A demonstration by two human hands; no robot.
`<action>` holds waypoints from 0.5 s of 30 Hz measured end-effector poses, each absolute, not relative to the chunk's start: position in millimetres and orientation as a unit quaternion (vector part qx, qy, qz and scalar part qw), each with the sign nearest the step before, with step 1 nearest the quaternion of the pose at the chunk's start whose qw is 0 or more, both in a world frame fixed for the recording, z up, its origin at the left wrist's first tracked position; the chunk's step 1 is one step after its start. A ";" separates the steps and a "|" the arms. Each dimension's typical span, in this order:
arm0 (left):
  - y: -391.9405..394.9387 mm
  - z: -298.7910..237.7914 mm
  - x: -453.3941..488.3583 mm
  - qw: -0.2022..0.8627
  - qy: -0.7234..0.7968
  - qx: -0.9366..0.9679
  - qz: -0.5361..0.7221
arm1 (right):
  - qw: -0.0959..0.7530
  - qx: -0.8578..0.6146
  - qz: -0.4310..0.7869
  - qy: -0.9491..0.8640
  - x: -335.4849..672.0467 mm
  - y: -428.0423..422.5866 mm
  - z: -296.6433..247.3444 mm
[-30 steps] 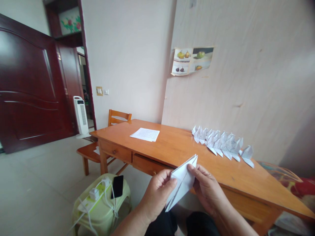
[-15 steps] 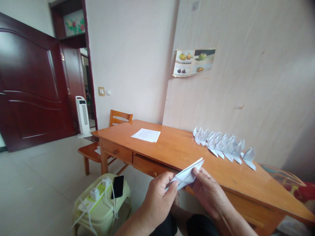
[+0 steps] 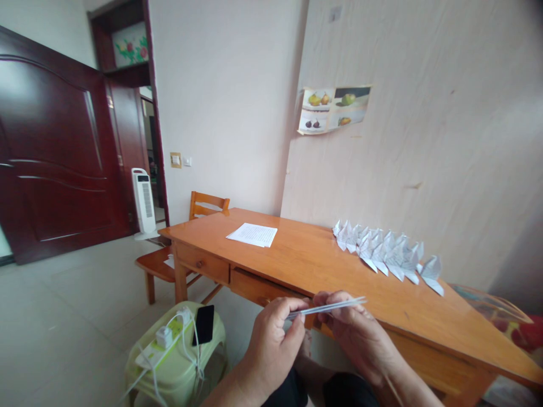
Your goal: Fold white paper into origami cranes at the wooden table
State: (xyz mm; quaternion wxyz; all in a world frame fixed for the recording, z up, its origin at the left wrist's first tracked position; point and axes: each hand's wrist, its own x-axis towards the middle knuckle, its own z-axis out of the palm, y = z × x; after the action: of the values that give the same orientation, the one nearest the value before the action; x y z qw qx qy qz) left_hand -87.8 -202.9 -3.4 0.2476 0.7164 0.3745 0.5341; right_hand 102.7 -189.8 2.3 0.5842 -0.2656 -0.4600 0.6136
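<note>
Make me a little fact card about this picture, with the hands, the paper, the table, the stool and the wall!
Left hand: pinching the paper
Right hand: holding it nearer the other end
Paper: white, folded, seen almost edge-on
Table: wooden, with sheets and a bunch of folded shapes
Stool: pale green, bearing a power strip and a phone
Wall: fruit pictures

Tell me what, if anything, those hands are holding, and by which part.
A folded white paper piece, seen nearly edge-on. The left hand pinches its left end between thumb and fingers; the right hand is at its right half, exact grip unclear.
</note>
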 end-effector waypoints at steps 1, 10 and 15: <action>-202.9 -3.8 -87.7 0.248 0.374 0.715 0.536 | 0.585 -0.264 0.614 -0.460 102.5 -189.7 1.9; -201.3 -9.2 -86.8 0.257 0.372 0.707 0.544 | 0.585 -0.265 0.622 -0.449 102.4 -189.3 -2.4; -202.5 -9.3 -87.2 0.254 0.374 0.708 0.543 | 0.594 -0.252 0.623 -0.442 99.1 -190.6 -4.5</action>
State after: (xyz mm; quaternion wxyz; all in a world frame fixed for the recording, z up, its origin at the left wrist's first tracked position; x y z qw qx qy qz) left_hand -87.2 -202.5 -9.3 0.2539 0.7079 0.3742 0.5426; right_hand 99.1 -190.6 -4.5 0.5941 -0.2515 -0.4420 0.6232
